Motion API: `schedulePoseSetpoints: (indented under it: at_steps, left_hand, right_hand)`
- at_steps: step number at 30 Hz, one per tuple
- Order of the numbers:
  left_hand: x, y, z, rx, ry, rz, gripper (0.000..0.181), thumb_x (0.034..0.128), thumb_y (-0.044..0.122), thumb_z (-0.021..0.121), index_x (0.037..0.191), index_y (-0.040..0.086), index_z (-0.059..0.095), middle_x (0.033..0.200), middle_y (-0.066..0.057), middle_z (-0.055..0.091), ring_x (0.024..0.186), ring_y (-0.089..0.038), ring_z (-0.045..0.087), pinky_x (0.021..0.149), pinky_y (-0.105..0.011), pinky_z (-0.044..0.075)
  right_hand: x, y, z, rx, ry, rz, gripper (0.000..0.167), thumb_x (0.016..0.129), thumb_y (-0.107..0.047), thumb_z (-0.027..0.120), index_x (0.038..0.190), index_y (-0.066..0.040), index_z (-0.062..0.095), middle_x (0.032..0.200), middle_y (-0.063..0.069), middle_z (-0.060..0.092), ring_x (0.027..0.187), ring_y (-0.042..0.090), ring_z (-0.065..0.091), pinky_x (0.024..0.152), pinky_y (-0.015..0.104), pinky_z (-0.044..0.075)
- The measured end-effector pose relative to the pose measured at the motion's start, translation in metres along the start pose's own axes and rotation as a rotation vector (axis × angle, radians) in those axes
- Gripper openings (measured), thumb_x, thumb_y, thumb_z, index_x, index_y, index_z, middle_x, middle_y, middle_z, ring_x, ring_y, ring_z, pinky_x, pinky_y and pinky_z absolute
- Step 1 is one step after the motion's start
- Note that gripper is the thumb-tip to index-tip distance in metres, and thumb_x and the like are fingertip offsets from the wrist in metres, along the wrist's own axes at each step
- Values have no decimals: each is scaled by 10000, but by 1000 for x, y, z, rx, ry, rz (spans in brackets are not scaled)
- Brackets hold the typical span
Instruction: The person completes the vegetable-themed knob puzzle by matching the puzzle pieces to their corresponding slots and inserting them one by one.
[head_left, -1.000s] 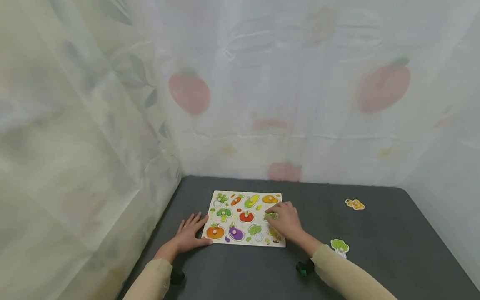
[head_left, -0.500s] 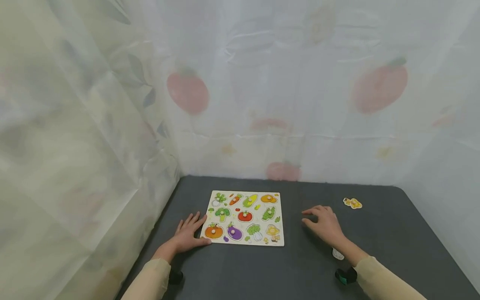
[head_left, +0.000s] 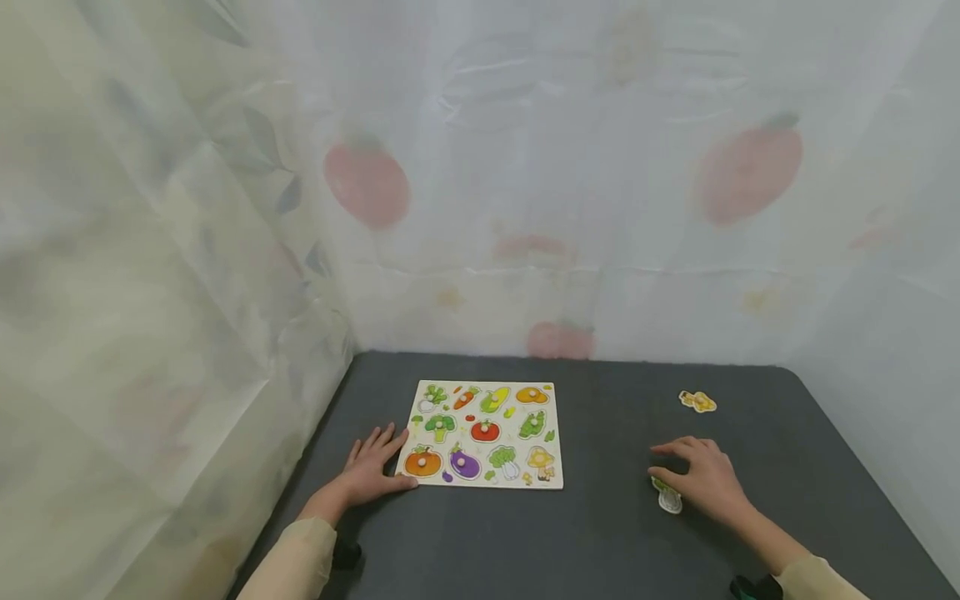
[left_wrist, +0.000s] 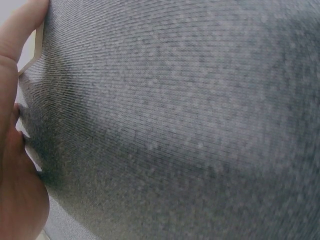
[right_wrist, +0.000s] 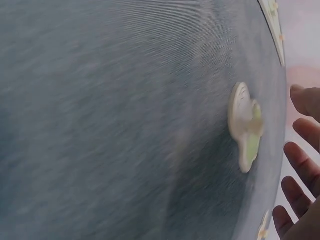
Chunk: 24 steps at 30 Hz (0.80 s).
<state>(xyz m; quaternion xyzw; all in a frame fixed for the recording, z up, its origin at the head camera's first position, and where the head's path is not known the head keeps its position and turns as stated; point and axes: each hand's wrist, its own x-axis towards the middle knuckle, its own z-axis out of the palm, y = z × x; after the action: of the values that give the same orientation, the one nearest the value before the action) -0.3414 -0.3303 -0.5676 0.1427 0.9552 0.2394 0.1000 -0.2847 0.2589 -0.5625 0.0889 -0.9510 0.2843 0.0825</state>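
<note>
A pale vegetable puzzle board lies flat on the dark table, with several knobbed pieces in it. My left hand rests spread at its left edge, thumb and fingertips touching the board. To the right, a loose bok choy puzzle piece with a knob lies on the table. My right hand hovers over it and partly hides its leaves in the head view. In the right wrist view its fingers are loosely bent and apart from the piece, with nothing between them.
A yellow puzzle piece lies farther back on the right, beyond the right hand. Dark cloth covers the table. Whitish curtains with fruit prints stand behind and on both sides.
My right hand has left the green pea-like piece on the board's right side and moved right to the loose bok choy piece. My left hand stays at the board's edge.
</note>
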Motion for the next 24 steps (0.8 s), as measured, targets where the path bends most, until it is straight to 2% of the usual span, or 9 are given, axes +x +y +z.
schedulePoseSetpoints:
  at_steps: [5, 14, 18, 24]
  left_hand:
    - [2, -7, 4, 9, 0, -5, 1071, 812, 695, 733, 1631, 157, 300, 1683, -209, 156, 1536, -466, 44, 1174, -679, -40]
    - [-2, 0, 0, -18, 22, 26, 1029, 822, 624, 772, 1605, 102, 357, 1643, -295, 200, 1505, -527, 85, 1149, -721, -14]
    - [-1, -1, 1, -7, 11, 12, 1046, 824, 658, 749, 1620, 126, 329, 1661, -259, 187, 1522, -496, 70, 1164, -699, -25]
    - [2, -6, 4, -6, 17, 9, 1061, 812, 665, 754, 1626, 147, 315, 1681, -208, 168, 1533, -470, 62, 1175, -675, -38]
  right_hand:
    - [-13, 8, -1, -9, -6, 14, 368, 847, -467, 827, 1121, -223, 798, 1121, 37, 673, 1127, 405, 525, 881, 650, 377]
    - [-31, 16, 3, -6, -4, 75, 311, 813, -477, 849, 1039, -268, 801, 1039, -12, 647, 1011, 322, 548, 784, 573, 433]
    - [-34, 18, 5, -10, 10, 108, 296, 812, -463, 854, 1002, -243, 801, 1027, 20, 653, 967, 316, 560, 750, 541, 457]
    - [-39, 17, 7, 9, 28, 143, 250, 827, -446, 849, 959, -241, 793, 1032, 38, 665, 990, 337, 574, 771, 573, 452]
